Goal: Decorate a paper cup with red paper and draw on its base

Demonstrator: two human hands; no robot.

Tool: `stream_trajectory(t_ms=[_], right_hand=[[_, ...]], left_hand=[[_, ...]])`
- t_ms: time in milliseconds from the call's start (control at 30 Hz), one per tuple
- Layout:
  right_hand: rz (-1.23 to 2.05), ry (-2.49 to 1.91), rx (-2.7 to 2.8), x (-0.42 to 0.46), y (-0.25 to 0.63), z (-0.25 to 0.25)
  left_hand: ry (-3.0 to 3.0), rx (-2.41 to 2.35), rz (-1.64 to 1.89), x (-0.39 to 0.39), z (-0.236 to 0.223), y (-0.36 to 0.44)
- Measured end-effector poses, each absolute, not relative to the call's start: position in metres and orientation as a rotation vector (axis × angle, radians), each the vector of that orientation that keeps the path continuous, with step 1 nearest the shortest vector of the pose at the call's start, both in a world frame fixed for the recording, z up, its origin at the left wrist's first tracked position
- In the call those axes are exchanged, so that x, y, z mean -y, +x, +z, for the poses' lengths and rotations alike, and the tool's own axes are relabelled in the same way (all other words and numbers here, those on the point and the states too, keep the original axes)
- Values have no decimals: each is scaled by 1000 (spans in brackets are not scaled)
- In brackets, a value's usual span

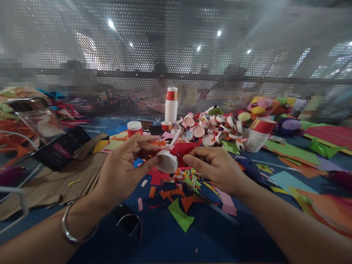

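My left hand (133, 156) pinches a small white round piece (167, 162) by its rim, thumb on the near side; it looks like a cut-off paper cup bottom. Against its right side is a piece of red paper (183, 151), and my right hand (213, 165) grips that paper between thumb and fingers. Whether the paper is fixed to the round piece I cannot tell. Beneath both hands lie coloured paper scraps (180, 214), green, orange and pink. Just behind is a heap of similar cut cup pieces (198, 131).
A stack of paper cups (171, 106) stands at the back, with another cup (134, 128) to its left and a tilted stack (260, 134) on the right. On the left are a phone (59, 148), a glass jar (38, 117) and cardboard (55, 183). Coloured sheets (294, 154) lie right.
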State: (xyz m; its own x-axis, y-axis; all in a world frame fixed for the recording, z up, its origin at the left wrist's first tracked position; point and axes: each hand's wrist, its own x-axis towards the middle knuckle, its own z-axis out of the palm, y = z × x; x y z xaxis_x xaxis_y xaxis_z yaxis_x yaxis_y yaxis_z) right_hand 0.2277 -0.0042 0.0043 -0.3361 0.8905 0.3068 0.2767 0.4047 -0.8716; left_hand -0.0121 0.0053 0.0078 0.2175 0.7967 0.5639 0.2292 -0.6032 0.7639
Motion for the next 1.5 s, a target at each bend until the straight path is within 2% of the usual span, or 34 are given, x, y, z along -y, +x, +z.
stream_trajectory(t_ms=[900,1133,1500], right_hand=[[897,-1047,1795,5,229,2],[1003,-1007,1588,1,228,1],[1145,-968,1572,2,220,-2]], left_hand=[[1959,-971,1316,-6,13,-11],[1644,-897,1317,-16,7,-14],[1640,-841,1267,-13,2,-9]])
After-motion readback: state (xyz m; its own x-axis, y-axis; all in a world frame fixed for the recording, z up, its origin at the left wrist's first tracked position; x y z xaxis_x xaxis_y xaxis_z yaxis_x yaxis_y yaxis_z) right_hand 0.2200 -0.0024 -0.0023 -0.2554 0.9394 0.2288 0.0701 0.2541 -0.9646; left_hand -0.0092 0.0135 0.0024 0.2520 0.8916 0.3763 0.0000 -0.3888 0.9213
